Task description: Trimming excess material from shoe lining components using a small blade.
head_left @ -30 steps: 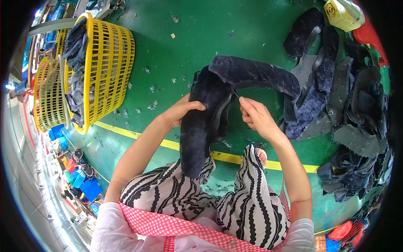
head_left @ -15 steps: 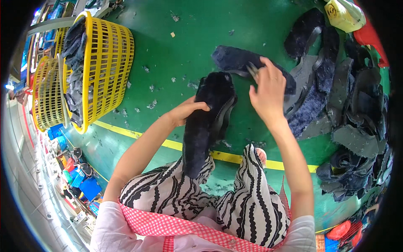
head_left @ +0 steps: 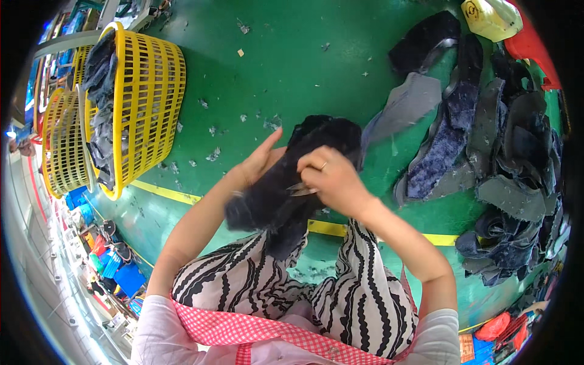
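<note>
Several dark navy plush fabric pieces [head_left: 286,210] lie together above my lap, with their lower ends over the striped trousers. My left hand [head_left: 258,164] supports them from the left, its thumb raised off the fabric and its other fingers hidden behind it. My right hand [head_left: 328,179] lies across the top, closed on a dark piece. Small pointed metal snips [head_left: 299,190] stick out from under its fingers. A grey-backed strip [head_left: 404,106] reaches from the bundle towards the right; whether it is joined to the held piece cannot be seen.
On the right, plush pieces and grey backing [head_left: 517,152] lie heaped on the green floor. A yellow basket [head_left: 149,103] filled with dark fabric stands at left. At top right are a yellowish container [head_left: 490,21] and a red object [head_left: 532,45]. Fluff scraps dot the floor.
My right hand has brought a plush piece from the right onto the bundle in my left hand. My left thumb has lifted. The grey strip has shifted left.
</note>
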Available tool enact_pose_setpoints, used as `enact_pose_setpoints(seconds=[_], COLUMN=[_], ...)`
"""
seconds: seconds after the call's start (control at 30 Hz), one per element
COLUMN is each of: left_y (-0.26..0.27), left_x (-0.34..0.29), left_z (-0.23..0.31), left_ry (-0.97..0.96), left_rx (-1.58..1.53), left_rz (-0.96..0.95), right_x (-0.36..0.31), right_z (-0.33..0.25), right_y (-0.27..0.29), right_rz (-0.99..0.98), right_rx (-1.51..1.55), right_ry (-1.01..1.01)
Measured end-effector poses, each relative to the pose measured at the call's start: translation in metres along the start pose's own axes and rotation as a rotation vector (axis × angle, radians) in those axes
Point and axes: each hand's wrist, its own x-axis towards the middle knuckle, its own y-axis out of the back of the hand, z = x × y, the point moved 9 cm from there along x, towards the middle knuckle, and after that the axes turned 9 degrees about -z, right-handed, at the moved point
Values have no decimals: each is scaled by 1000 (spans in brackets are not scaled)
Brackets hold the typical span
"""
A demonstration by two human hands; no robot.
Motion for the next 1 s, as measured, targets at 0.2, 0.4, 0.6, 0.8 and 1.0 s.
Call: enact_pose_setpoints(seconds=[0.2, 0.4, 0.6, 0.8, 1.0], left_y=[4, 1, 3, 18, 14], left_x=[-10, -19, -20, -25, -23], left_z=[10, 3, 5, 2, -4], left_ry=[-17, -29, -34, -34, 84], left_rx=[373, 205, 168, 107, 70], left_rz=[86, 96, 81, 123, 158], right_x=[-48, -98, -78, -78, -3], right_z=[38, 69, 68, 118, 125], right_y=[-7, -40, -46, -7, 71], right_rz=[60, -82, -81, 321, 279], right_rx=[486, 1471, 1772, 1433, -702], right_ry=[-581, -1038, -969, -863, -166])
